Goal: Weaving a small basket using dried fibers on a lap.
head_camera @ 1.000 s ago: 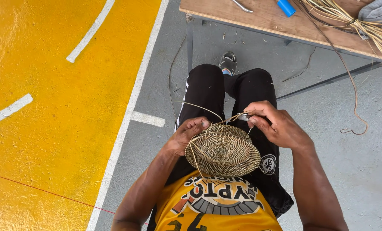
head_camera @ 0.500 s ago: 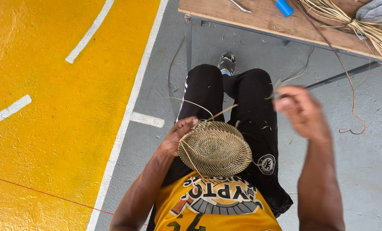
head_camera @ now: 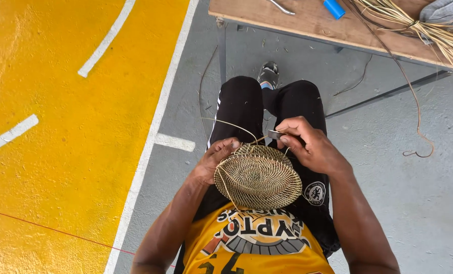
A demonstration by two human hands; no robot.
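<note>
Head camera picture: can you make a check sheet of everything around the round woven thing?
Surface: grey concrete floor beside yellow painted floor with white lines.
Job's things: round woven straw disc on the lap; small grey metal tool; thin straw strand.
Clutter: wooden table with loose straw bundle, blue cylinder.
Grips: left hand holds the disc's edge; right hand pinches the tool.
Cables: thin cord hanging off the table.
Surroundings: nothing seen.

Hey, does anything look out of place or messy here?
Only slightly: a long loose strand trails off the table onto the floor, curling at its end. The woven disc looks intact between both hands.
</note>
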